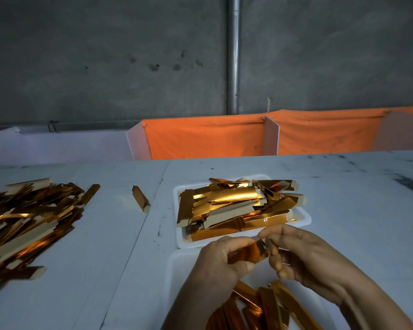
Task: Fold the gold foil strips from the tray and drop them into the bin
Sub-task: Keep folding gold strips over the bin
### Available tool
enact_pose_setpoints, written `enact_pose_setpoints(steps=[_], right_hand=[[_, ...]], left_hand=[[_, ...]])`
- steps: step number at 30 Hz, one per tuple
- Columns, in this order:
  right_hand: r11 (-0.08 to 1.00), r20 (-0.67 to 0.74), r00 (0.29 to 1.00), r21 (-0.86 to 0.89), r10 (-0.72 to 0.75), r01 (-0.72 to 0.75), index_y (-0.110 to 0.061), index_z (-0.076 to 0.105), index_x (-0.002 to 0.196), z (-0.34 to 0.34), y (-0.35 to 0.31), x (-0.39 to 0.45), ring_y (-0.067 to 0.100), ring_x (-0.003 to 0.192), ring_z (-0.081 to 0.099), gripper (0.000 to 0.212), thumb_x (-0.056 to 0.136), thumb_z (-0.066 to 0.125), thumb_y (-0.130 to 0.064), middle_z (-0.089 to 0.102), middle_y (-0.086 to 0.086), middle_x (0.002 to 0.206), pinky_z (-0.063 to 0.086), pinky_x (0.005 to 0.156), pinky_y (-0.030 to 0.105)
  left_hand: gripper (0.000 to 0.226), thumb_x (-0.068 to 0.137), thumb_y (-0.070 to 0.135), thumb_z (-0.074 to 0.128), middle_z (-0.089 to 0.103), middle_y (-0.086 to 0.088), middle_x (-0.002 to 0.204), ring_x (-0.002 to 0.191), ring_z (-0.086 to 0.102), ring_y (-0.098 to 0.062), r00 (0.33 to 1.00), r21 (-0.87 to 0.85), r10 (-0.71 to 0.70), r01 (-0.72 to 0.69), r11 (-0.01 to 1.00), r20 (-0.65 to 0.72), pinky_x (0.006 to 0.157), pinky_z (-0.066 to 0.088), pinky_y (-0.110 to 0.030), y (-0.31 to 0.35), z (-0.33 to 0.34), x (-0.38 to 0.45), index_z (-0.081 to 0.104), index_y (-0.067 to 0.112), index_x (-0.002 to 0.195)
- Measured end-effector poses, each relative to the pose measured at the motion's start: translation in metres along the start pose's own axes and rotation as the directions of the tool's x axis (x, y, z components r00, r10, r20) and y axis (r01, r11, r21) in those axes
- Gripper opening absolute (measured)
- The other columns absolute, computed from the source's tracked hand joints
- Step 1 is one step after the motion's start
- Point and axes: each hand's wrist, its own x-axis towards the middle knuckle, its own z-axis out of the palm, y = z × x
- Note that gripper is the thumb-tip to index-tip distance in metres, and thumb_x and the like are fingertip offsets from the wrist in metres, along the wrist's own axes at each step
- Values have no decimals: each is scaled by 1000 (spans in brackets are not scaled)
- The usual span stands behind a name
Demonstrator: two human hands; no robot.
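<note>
Gold strip (pixel 249 252) is held up between both hands, just above the near white bin (pixel 177 265) and right in front of the tray (pixel 304 219). Left hand (pixel 221 259) has its fingers curled round the strip's left end, thumb under it. Right hand (pixel 296 253) pinches the other end with its fingers. The tray is piled with flat strips (pixel 236 203), and folded ones (pixel 260 306) lie in the bin. On the worktop (pixel 105 246), 1 loose folded piece (pixel 141 198) sits left of the tray, and a big heap (pixel 26 225) lies further left. Orange cloth (pixel 205 136) hangs behind.
</note>
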Motion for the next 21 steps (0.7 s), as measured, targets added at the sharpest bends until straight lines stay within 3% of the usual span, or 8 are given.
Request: enact_pose_setpoints(steps=[5,8,13,21], right_hand=[[998,6,998,15,61,-61,1,58,103,1,2,2,16,45,53,32,75,65,-11,52,10,61,47,38,21],[993,-18,997,-93,77,-78,-1,57,97,0,2,1,16,44,51,32,71,70,-14,52,12,61,42,37,20],[983,-28,997,-169,70,-73,1,56,93,1,-1,-1,15,41,54,6,88,59,0,56,15,56,45,39,19],[962,-38,999,-271,20,-30,1,56,99,4,-1,-1,19,43,57,7,93,53,1,61,18,58,49,44,22]], left_hand=[[45,87,24,65,47,21,127,120,41,-10,1000,50,1,-1,999,-1,101,43,-28,-1,1,1,52,39,128],[45,87,24,65,48,21,127,119,41,-8,1000,68,8,-8,998,12,98,42,-26,-2,1,1,52,40,127],[43,87,22,65,49,19,124,118,43,-8,999,70,10,-12,998,30,101,43,-32,-3,0,1,54,42,123],[41,87,21,65,51,17,122,118,43,-9,1000,70,18,-20,997,25,103,41,-36,-2,-1,1,56,41,122]])
